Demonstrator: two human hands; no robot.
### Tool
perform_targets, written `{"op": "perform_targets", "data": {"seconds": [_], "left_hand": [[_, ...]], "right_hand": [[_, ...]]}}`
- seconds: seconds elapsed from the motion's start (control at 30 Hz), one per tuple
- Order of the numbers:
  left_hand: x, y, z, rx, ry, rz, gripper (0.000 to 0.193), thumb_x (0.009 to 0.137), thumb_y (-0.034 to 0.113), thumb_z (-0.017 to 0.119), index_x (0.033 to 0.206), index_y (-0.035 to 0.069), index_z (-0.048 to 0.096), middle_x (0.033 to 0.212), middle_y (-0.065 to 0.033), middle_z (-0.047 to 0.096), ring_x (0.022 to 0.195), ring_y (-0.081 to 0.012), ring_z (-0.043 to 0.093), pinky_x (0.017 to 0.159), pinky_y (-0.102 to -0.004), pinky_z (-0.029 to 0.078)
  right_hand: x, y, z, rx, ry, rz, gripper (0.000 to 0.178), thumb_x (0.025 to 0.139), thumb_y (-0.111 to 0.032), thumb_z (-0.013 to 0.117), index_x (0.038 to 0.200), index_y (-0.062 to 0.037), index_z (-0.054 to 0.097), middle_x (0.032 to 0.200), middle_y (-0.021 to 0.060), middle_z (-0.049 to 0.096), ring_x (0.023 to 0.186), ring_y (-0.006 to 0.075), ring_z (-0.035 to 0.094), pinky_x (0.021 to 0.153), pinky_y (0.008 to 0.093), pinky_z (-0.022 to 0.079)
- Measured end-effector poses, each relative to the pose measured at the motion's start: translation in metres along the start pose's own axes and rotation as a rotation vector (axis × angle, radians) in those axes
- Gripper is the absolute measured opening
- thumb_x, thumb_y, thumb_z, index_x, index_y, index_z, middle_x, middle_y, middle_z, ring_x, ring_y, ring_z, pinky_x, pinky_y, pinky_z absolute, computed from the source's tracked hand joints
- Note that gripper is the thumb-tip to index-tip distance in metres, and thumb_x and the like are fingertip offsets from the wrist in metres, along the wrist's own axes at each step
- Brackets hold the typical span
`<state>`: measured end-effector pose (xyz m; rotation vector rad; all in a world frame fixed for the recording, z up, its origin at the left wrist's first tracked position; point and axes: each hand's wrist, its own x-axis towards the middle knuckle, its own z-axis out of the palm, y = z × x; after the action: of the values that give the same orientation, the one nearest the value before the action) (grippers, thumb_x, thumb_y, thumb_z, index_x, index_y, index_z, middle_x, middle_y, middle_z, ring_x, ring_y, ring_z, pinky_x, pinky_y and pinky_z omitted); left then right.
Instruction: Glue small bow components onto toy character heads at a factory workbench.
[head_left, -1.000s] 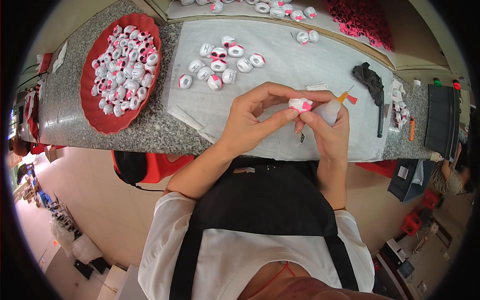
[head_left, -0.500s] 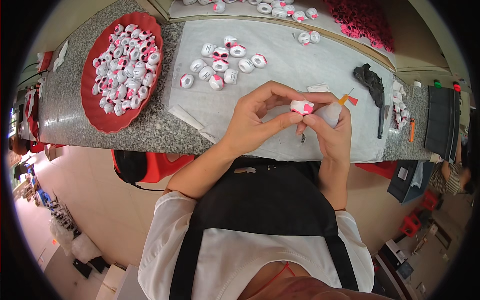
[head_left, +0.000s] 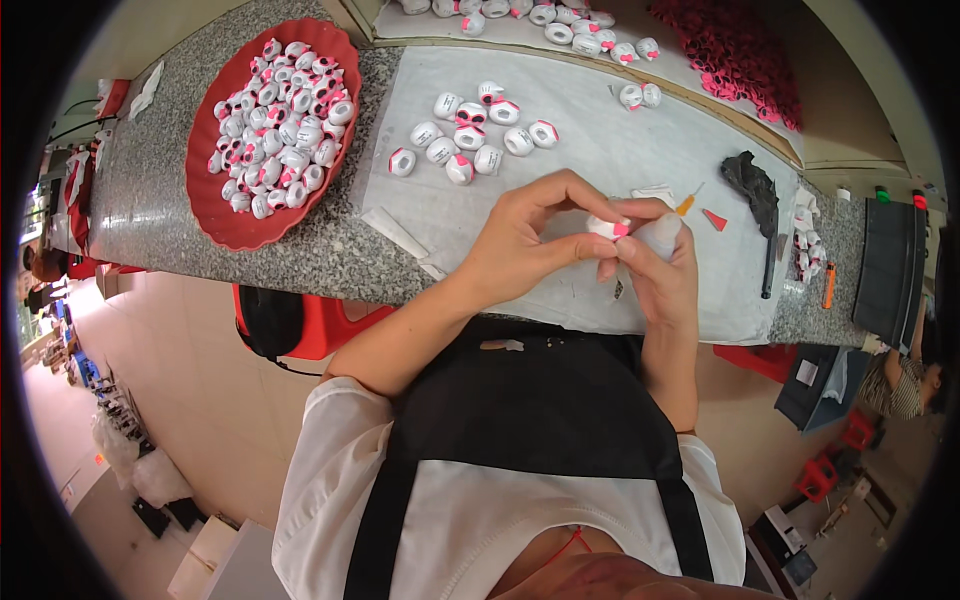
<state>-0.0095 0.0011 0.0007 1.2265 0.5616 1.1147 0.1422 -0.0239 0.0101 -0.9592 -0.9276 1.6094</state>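
Observation:
Above the paper-covered worktop, my left hand [head_left: 525, 245] pinches a small white cat-head figure with a pink bow [head_left: 606, 228] between thumb and fingers. The fingertips of my right hand [head_left: 665, 280] meet its right side. Tucked in the right hand is a translucent squeeze bottle [head_left: 662, 234], with an orange needle tip [head_left: 685, 205] pointing away to the upper right. Beyond my left hand, several similar white and pink heads [head_left: 470, 138] lie loose on the white paper [head_left: 385, 190]. The underside of the held figure is hidden.
A red scalloped bowl [head_left: 203, 190] heaped with heads stands at the left. Farther back, a shelf holds more heads [head_left: 558, 33] and a pile of pink pieces [head_left: 735, 65]. Toward the right lie a red piece [head_left: 714, 219], black crumpled plastic [head_left: 750, 188] and an orange lighter [head_left: 829, 286].
The view has shifted slightly, moving the bench rightward in the picture. Between my fingers the figure has turned a little, so its bow shows differently. Both hands keep their hold.

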Motion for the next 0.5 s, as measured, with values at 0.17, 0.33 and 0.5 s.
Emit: {"op": "perform_targets", "data": {"seconds": [0.17, 0.33, 0.5], "left_hand": [[0.02, 0.024, -0.043, 0.877, 0.029, 0.02, 0.026, 0.059, 0.004, 0.065, 0.083, 0.004, 0.055, 0.09, -0.0068, 0.049, 0.088, -0.0186, 0.045, 0.074, -0.0284, 0.036], [0.056, 0.013, -0.041, 1.201, 0.015, 0.334, 0.026, 0.061, 0.009, 0.064, 0.086, 0.007, 0.055, 0.086, -0.0089, 0.052, 0.085, -0.0232, 0.048, 0.073, -0.0303, 0.038], [0.11, -0.027, -0.007, 1.251, -0.115, 0.323, 0.024, 0.064, 0.01, 0.06, 0.087, 0.008, 0.055, 0.085, -0.0098, 0.054, 0.081, -0.0237, 0.051, 0.069, -0.0332, 0.042]], "right_hand": [[0.004, -0.002, -0.009, -0.114, 0.106, -0.085, 0.044, 0.07, -0.007, 0.054, 0.11, 0.004, 0.039, 0.071, 0.012, 0.053, 0.049, 0.0119, 0.046, 0.046, 0.0214, 0.039], [0.004, -0.002, -0.017, -0.038, 0.189, -0.141, 0.042, 0.069, -0.002, 0.052, 0.108, 0.0021, 0.038, 0.074, 0.0084, 0.05, 0.049, 0.0098, 0.044, 0.044, 0.0201, 0.037], [-0.001, 0.006, -0.021, 0.039, 0.195, -0.231, 0.043, 0.068, -0.004, 0.044, 0.108, -0.0016, 0.03, 0.089, 0.0128, 0.042, 0.051, 0.0121, 0.043, 0.036, 0.021, 0.035]]}}
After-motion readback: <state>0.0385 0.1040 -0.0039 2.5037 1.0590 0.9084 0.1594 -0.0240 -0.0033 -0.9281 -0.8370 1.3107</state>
